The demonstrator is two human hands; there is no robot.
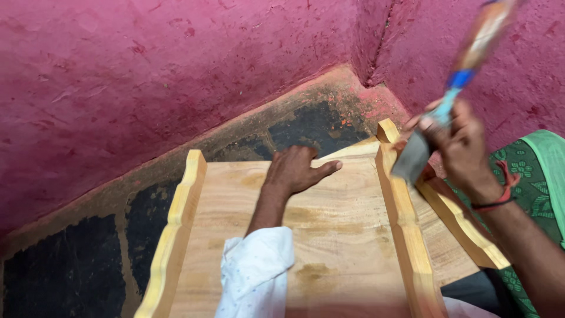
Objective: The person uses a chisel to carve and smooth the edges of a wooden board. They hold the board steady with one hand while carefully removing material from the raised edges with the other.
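Bracing wooden panel [329,235] with flat open left hand [297,171] | right hand [462,147] fisted around chisel [438,123], blade just beside right rail [406,235] | step: trimming rail edge, seemingly | next: steady, controlled blade placement.

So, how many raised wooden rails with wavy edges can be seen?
3: left rail beside the flat panel, middle rail under the chisel, right rail, partly hidden by the right hand.

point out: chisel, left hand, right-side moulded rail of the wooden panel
chisel [414,156]: head view, on the flat metal blade.
left hand [297,169]: head view, on the back of the hand.
right-side moulded rail [406,229]: head view, on its top face, mid-length.
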